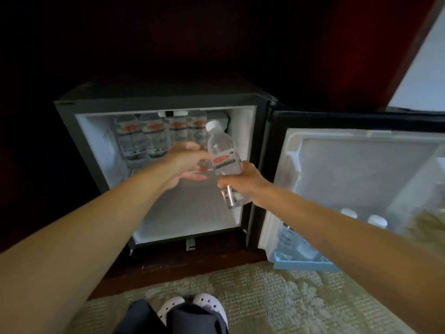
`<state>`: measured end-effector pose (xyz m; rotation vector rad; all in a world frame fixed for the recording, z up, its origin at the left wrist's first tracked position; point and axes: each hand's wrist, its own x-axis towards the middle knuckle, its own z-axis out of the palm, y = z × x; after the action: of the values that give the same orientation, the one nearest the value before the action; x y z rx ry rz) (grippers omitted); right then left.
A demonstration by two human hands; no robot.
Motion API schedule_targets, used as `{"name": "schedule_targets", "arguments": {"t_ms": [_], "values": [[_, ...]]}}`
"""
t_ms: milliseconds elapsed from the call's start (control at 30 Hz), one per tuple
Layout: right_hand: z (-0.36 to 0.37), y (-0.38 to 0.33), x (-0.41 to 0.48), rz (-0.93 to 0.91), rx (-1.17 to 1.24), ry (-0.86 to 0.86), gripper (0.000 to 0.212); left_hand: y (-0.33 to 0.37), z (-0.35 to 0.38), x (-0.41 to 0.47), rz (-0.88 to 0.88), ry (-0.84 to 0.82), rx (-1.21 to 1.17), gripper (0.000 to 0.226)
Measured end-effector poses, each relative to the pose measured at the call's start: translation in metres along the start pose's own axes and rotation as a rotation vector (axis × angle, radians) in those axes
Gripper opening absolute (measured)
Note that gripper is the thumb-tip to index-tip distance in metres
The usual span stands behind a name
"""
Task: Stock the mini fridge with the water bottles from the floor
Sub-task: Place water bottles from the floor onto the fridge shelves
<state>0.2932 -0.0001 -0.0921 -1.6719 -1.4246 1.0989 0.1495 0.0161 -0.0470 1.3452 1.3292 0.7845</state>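
Down low, a beige patterned carpet (265, 297) fills the foreground, meeting a dark wooden ledge (183, 263) at its far edge. White perforated clogs (192, 307) poke out below dark trousers (173, 319). Upper right, a pale wall (423, 75) past a reddish wooden frame (407, 56).

Both bare forearms reach forward and converge toward the middle of the view, the left coming in from the lower left and the right from the lower right. The right hand (243, 184) is closed around the lower half of a water bottle (222, 160), holding it tilted with the cap up and away. The left hand (185, 162) is spread with fingers loosely extended (its fingertips blurred), just beside the bottle's label.
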Motion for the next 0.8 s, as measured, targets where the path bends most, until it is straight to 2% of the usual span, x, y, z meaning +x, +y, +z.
{"name": "schedule_targets", "arguments": {"t_ms": [67,167,300,500,633,800], "values": [[0.011,0.002,0.030,0.045,0.054,0.108,0.030,-0.007,-0.010,0.021,-0.014,0.038,0.043,0.029],[0.023,0.003,0.069,0.109,0.070,0.237,0.049,-0.020,-0.021,0.051,-0.034,0.087,0.067,0.023],[0.029,-0.002,0.110,0.116,0.154,0.308,0.061,-0.030,-0.031,0.080,-0.041,0.154,0.098,0.009],[0.033,-0.003,0.152,0.068,0.141,0.488,0.073,-0.036,-0.041,0.106,0.064,0.254,0.150,0.016],[0.045,-0.001,0.168,0.013,0.193,0.490,0.060,-0.044,-0.047,0.118,0.109,0.291,0.216,0.022],[0.057,0.004,0.179,-0.059,0.379,0.550,0.051,-0.056,-0.047,0.132,0.131,0.285,0.234,0.025]]}}
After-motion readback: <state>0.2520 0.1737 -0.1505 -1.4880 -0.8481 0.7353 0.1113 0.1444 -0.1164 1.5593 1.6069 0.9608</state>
